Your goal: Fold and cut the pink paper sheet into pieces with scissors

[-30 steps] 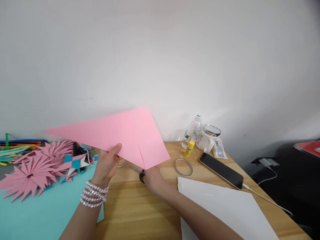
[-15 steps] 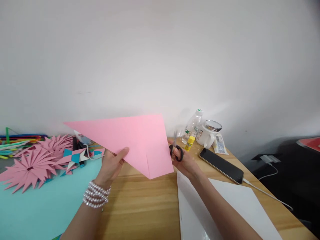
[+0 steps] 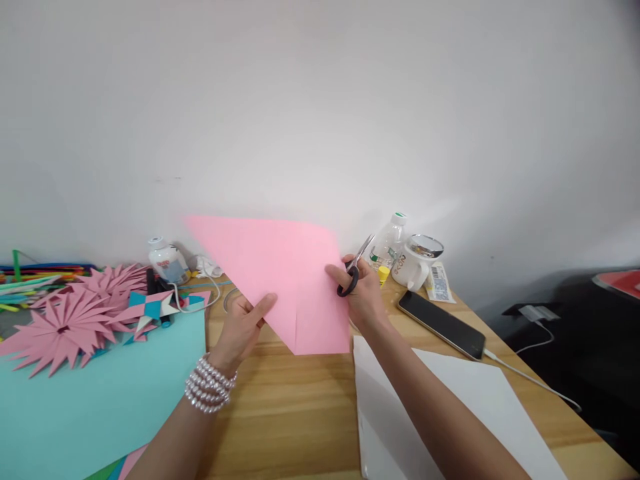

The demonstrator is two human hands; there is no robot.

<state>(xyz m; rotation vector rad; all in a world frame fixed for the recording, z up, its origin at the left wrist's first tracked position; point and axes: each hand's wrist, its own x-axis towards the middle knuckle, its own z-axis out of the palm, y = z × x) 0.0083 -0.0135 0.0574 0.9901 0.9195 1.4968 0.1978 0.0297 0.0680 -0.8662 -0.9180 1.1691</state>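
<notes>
Pink paper [image 3: 290, 287] is held up over the wooden table, with a pointed corner at its upper left and a short line near its lower edge. My left hand [image 3: 244, 330] pinches its lower left edge, thumb on the near face and a beaded bracelet at the wrist. At the right edge is my right hand [image 3: 363, 290], its thumb lying on the paper. Scissors [image 3: 354, 270] with black handles hang on the fingers of that hand. Their blades point up and away, apart from the sheet. Fingers behind the paper are hidden.
Pink pointed paper stars [image 3: 63, 330] and turquoise sheets [image 3: 110, 413] lie at left. A white bottle [image 3: 167, 260] stands behind. To the right are a clear bottle [image 3: 390, 240], a mug [image 3: 417, 263], a glue stick [image 3: 383, 275], a phone [image 3: 440, 325] and white sheets [image 3: 475, 393].
My left hand has moved right, and the paper's left point has shifted right and up. My right thumb has come onto the paper's face. The scissors now tilt to the right.
</notes>
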